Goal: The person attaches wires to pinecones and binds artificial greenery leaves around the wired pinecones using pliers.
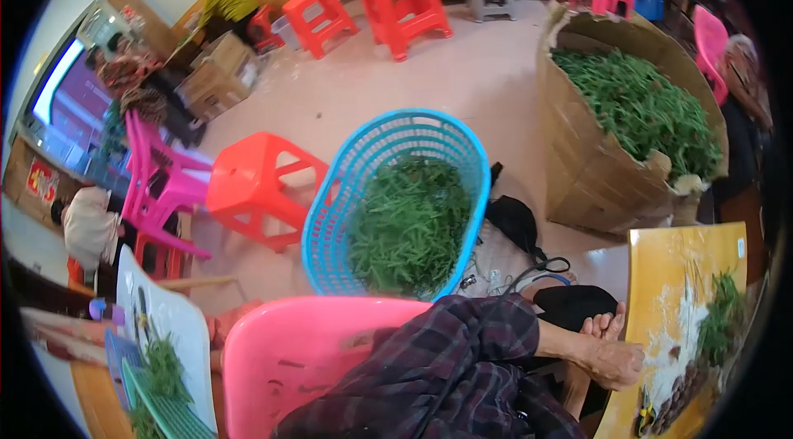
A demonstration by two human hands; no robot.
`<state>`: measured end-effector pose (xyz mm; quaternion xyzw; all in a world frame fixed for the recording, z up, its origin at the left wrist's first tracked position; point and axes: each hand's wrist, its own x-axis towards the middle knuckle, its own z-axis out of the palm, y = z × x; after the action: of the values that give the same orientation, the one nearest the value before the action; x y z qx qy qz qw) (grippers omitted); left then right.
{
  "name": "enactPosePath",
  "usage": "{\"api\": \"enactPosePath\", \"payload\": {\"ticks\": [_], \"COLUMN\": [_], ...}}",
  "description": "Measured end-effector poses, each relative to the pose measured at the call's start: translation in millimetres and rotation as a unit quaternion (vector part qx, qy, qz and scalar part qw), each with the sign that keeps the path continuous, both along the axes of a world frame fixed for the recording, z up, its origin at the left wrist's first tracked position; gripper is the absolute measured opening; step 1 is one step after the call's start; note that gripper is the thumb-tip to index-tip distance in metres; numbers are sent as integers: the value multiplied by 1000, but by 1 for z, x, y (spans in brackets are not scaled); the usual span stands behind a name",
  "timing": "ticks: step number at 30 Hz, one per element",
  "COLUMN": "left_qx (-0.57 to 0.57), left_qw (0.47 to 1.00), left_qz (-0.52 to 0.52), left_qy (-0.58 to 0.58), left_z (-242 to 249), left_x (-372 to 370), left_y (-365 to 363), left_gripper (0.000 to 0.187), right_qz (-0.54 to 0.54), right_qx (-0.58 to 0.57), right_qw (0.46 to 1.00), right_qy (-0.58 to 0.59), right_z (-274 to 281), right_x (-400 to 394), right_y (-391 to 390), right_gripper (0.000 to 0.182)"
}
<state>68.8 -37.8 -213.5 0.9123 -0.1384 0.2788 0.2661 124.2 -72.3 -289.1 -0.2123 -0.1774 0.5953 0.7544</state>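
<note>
My left hand [618,365] has its fingers curled beside the edge of the yellow board [648,274]; nothing shows in it. The forearm reaches out of a dark plaid sleeve. My right hand [603,323] lies just past the left wrist, crossed beneath it, with bent fingers held together and no object visible. On the board are white powder [671,340], a green leafy bunch [724,319], a row of small dark lumps [681,398] and a yellow-and-black tool [644,418].
A blue basket [481,170] and a large cardboard box [586,166] hold green leafy stems. Red stools [248,170], a pink chair [273,356] and a black bag [514,223] stand around. Other people are at the left and far right.
</note>
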Motion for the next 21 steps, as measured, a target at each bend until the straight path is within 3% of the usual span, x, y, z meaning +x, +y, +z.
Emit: {"api": "enactPosePath", "payload": {"ticks": [5,7,9,10,12,14,21], "left_qx": [22,7,19,42,29,-43,-48], "left_qw": [997,953,899,890,941,994,995], "left_qz": [49,300,437,454,332,40,-20], "left_qy": [48,32,4,-17,-59,-94,-88], "left_z": [-2,12,-3,-30,-30,19,15], "left_x": [2,-12,-6,5,8,-16,-19], "left_y": [-15,-39,-62,-70,-64,-25,-27], "left_gripper": [47,50,48,45,40,36,33], "right_qz": [-51,-66,-76,-82,-93,-100,-115], "right_qx": [-28,-39,-46,-50,-56,-65,-83], "right_qw": [998,996,995,994,992,991,983], "right_qy": [-24,-35,-44,-49,-58,-67,-115], "right_z": [6,8,10,11,11,11,15], "right_x": [-3,-2,-1,0,2,4,9], "right_y": [-19,-24,-31,-33,-40,-45,-56], "right_gripper": [32,31,31,30,30,29,27]}}
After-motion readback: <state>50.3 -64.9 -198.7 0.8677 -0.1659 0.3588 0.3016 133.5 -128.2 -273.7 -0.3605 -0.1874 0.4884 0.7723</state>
